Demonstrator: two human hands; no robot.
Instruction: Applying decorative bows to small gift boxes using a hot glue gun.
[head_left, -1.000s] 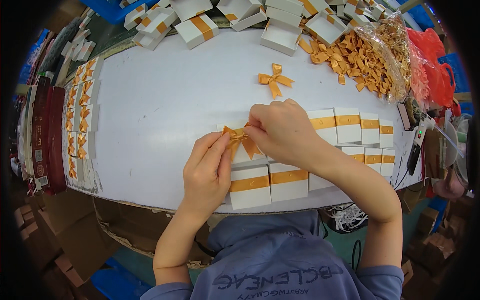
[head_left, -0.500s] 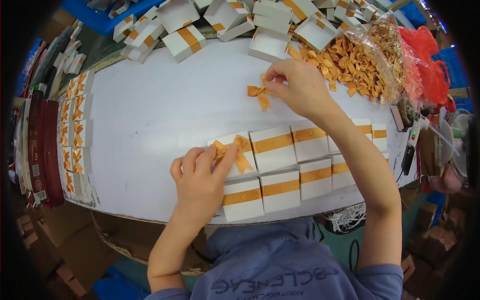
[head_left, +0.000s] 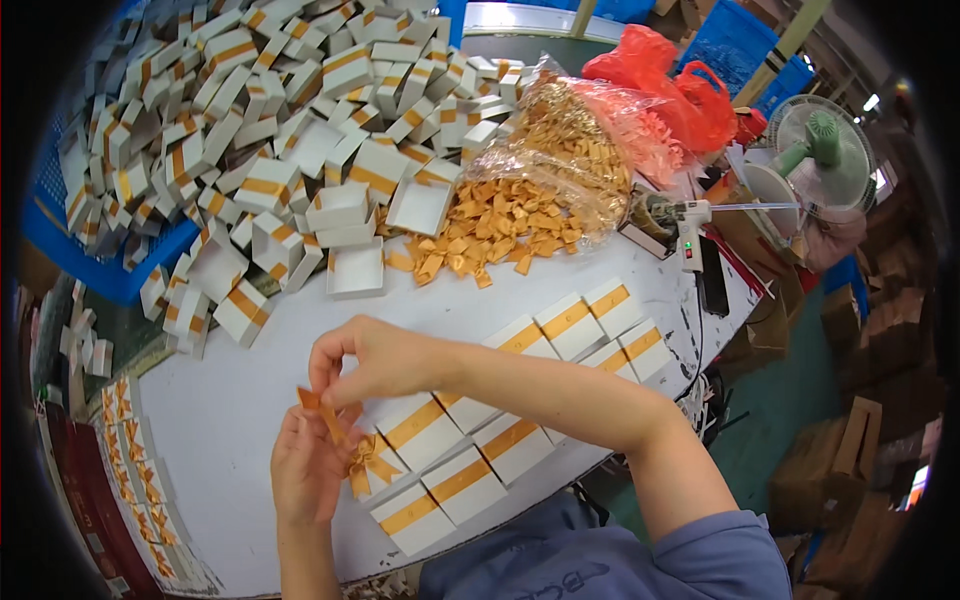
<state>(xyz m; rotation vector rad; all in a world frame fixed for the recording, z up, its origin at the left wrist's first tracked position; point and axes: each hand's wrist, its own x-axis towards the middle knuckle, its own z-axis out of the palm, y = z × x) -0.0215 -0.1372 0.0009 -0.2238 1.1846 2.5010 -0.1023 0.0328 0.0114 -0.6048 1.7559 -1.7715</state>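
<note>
An orange ribbon bow (head_left: 328, 417) is held above the table between my two hands. My right hand (head_left: 375, 358) pinches its upper end, while the fingers of my left hand (head_left: 308, 470) close on it from below, partly hiding it. Just beside my left hand, another orange bow (head_left: 372, 462) sits on a white lidded box at the left end of two rows. The other boxes, such as this white box (head_left: 465, 485), carry a flat orange ribbon band with a small spot in its middle. My right forearm covers part of the rows.
Loose orange bows (head_left: 490, 230) spill from a clear plastic bag (head_left: 575, 130). Beyond lies a large heap of white boxes (head_left: 265, 185). Boxes with bows (head_left: 130, 450) line the left edge. A glue gun (head_left: 690, 235) and a fan (head_left: 822, 150) stand at right.
My right hand has brought the bow leftward and nearer to my left hand. My left hand has lifted off the bow-topped box and met it. The view has swung to the right.
</note>
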